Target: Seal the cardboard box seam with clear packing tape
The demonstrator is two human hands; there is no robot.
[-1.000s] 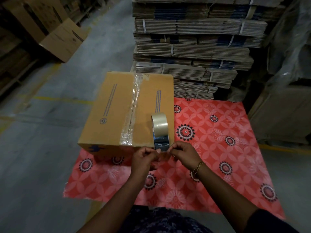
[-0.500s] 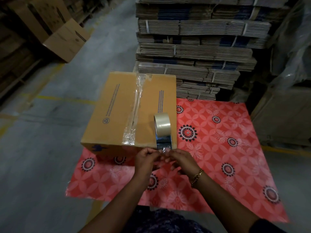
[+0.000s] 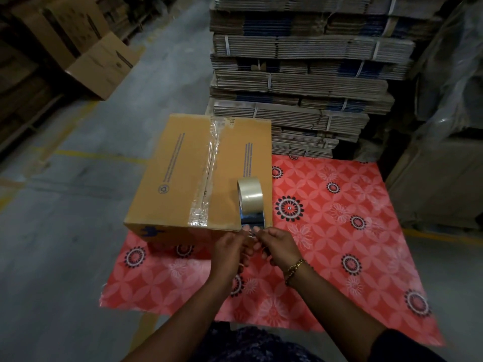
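I am looking into a packaging warehouse or carton storeroom. Strapped bundles of flattened cartons (image 3: pixel 300 82) are standing stacked high directly ahead. Made-up cardboard boxes (image 3: pixel 86 45) are sitting along the left side. The concrete floor (image 3: pixel 65 231) is showing painted yellow lines (image 3: pixel 99 155). Plastic-wrapped goods (image 3: pixel 449 74) are filling the right side. Lighting is running dim throughout.

Your left hand (image 3: pixel 230 248) and right hand (image 3: pixel 279 244) covered the pulled tape end, so the grip could not be read. The cardboard box (image 3: pixel 180 176) hid part of the red mat (image 3: pixel 339 231). The frame's top edge cut off the flattened carton stack (image 3: pixel 300 74).
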